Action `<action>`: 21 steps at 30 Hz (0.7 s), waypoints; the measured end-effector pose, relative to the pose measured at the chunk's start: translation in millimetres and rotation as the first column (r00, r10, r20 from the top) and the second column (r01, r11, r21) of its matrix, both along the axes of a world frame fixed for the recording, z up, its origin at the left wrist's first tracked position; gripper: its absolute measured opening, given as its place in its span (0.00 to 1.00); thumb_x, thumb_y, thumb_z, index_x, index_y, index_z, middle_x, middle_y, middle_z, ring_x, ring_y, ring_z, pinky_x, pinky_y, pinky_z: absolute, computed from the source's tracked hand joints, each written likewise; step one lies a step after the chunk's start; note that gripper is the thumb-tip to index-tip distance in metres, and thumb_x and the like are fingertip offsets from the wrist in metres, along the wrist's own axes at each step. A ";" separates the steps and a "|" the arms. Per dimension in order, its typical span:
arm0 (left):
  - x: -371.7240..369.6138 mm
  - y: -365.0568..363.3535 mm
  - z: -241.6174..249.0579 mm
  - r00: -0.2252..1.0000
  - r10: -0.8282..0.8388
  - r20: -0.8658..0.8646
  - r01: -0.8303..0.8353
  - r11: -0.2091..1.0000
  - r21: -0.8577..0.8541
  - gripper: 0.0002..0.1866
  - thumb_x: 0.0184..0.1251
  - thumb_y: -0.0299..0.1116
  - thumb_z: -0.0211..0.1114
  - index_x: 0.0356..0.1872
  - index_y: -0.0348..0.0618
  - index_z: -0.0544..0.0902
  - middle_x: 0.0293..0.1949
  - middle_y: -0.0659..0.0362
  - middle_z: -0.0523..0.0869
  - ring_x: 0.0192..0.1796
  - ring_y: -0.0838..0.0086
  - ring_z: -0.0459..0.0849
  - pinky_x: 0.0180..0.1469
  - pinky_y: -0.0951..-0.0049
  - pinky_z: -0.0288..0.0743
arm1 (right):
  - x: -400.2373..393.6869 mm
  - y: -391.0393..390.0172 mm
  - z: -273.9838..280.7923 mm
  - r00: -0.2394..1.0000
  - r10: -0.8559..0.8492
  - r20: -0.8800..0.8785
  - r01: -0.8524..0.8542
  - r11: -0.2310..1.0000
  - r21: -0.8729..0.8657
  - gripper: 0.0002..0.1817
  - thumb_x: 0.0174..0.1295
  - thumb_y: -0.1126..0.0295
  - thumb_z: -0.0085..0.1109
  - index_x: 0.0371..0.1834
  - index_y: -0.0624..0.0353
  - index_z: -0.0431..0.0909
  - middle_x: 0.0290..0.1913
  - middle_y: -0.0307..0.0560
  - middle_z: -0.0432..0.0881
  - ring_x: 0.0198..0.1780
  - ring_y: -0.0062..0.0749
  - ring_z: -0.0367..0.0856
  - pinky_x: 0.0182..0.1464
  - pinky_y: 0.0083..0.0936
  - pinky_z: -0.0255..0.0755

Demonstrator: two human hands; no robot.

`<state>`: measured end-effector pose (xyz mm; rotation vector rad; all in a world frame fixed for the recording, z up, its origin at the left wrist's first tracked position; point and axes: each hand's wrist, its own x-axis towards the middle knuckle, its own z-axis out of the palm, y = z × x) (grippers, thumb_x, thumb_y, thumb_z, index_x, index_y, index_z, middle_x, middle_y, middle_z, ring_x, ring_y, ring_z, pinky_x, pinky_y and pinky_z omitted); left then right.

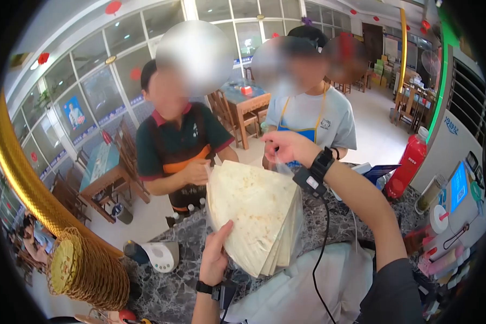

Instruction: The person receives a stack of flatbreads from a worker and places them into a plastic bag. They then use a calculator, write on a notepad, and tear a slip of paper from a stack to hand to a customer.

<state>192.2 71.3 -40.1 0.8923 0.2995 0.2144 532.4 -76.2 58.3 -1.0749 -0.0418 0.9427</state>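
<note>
A stack of thin, pale flatbreads (254,205) with browned spots, folded into wedges, sits inside a clear plastic bag (292,229) above the counter. My left hand (216,252) grips the lower left side of the bagged stack, thumb on top and fingers underneath. Up at the bag's top right corner, my right hand (292,147) is closed in a pinch on the thin plastic. The hand of a person (197,171) across the counter holds the bag's upper left edge. Both my wrists wear black straps with small devices and cables.
A dark marbled counter (162,291) lies below. A wicker basket (100,275) and a white device (162,256) stand left. On the right are a red bottle (407,164), a glass (431,193) and a payment screen (459,186). A second person (313,116) stands opposite.
</note>
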 end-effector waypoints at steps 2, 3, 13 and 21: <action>10.2 4.7 -7.8 0.999 0.035 -0.016 -0.035 0.999 -0.013 0.32 0.76 0.36 0.74 0.72 0.25 0.75 0.68 0.47 0.86 0.66 0.62 0.87 0.68 0.66 0.81 | -2.3 -8.5 11.4 1.000 -0.016 -0.015 0.016 0.999 0.028 0.14 0.66 0.74 0.73 0.45 0.58 0.74 0.28 0.44 0.71 0.25 0.34 0.74 0.41 0.38 0.84; 12.6 5.9 -12.2 0.995 0.076 -0.064 -0.079 0.996 -0.049 0.31 0.76 0.35 0.73 0.72 0.25 0.75 0.68 0.46 0.85 0.66 0.61 0.87 0.68 0.65 0.81 | -6.6 -13.0 11.0 0.998 -0.022 -0.062 0.024 0.999 0.033 0.14 0.67 0.74 0.73 0.46 0.58 0.75 0.25 0.42 0.70 0.24 0.33 0.74 0.39 0.36 0.83; 9.2 8.9 -25.5 0.997 0.070 -0.032 -0.065 0.990 0.128 0.35 0.82 0.39 0.69 0.77 0.24 0.69 0.73 0.46 0.81 0.71 0.61 0.83 0.74 0.62 0.75 | -2.8 -56.4 0.6 0.950 -0.196 0.243 0.089 0.916 0.391 0.25 0.68 0.73 0.72 0.63 0.64 0.70 0.54 0.51 0.75 0.53 0.48 0.80 0.61 0.44 0.83; 10.2 0.2 -9.0 0.986 0.162 0.042 -0.167 0.965 0.202 0.31 0.80 0.33 0.70 0.76 0.28 0.70 0.72 0.48 0.82 0.71 0.63 0.81 0.75 0.62 0.73 | -36.7 0.9 80.5 0.978 -0.198 -0.069 0.210 0.940 0.268 0.18 0.65 0.71 0.74 0.55 0.61 0.78 0.59 0.51 0.74 0.63 0.57 0.76 0.69 0.59 0.76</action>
